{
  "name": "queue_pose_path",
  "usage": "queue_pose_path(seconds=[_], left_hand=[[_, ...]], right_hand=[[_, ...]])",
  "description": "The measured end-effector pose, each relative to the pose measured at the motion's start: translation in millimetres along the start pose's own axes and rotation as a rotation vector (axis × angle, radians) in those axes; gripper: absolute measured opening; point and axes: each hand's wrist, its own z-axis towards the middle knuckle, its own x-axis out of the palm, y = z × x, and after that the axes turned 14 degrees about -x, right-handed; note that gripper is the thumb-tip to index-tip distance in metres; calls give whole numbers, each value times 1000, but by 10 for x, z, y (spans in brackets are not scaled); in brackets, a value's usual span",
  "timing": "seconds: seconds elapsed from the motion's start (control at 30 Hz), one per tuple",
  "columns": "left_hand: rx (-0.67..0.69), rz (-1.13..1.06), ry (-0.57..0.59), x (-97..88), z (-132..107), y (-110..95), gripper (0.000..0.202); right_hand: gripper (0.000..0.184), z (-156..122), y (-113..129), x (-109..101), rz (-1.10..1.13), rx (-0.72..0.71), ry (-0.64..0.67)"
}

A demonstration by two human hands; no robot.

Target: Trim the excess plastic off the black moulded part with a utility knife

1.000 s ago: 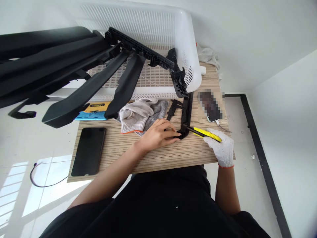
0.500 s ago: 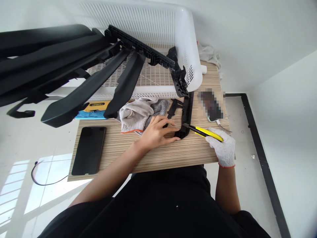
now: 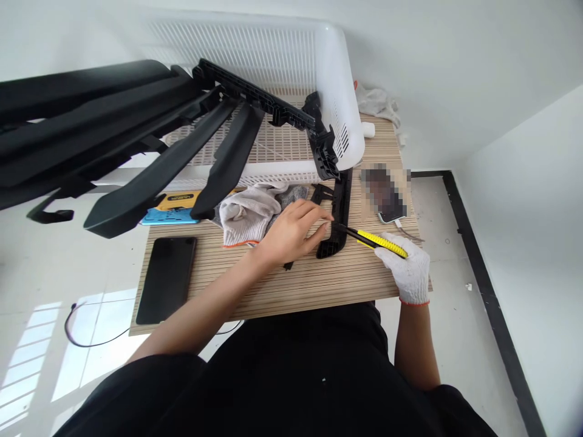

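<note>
My right hand [image 3: 404, 267], in a white knit glove, grips a yellow-and-black utility knife [image 3: 381, 244]. The knife points left, with its front end over a long black plastic part [image 3: 339, 209] lying on the table. My bare left hand [image 3: 294, 232] has its thumb and forefinger drawn close together at the knife's tip; whatever may be between them is too small to make out. Beneath that hand runs a black caliper [image 3: 322, 193], its middle hidden. A crumpled white glove [image 3: 246, 212] lies on a grey cloth just left of my left hand.
A white slatted basket [image 3: 353, 136] stands at the back, with several long black plastic parts [image 3: 182, 164] sticking out over the left. A dark phone [image 3: 166, 280] lies at front left, another phone [image 3: 392, 206] with a cable at right. Yellow and blue packets [image 3: 175, 215] sit beside the basket.
My left hand has lifted off the plastic part's lower end, and its fingers have come together at the knife's tip. The knife stays in my right hand; the view has shifted slightly.
</note>
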Motion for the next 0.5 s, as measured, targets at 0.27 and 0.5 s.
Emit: queue_pose_path(seconds=[0.27,0.5], left_hand=[[156,120,319,504,1089,-209,54],[71,190,139,281,948,-283,51]], right_hand=[[41,10,-21,5,-39,-112,71],[40,-4,-10,14,-24,-104,73]])
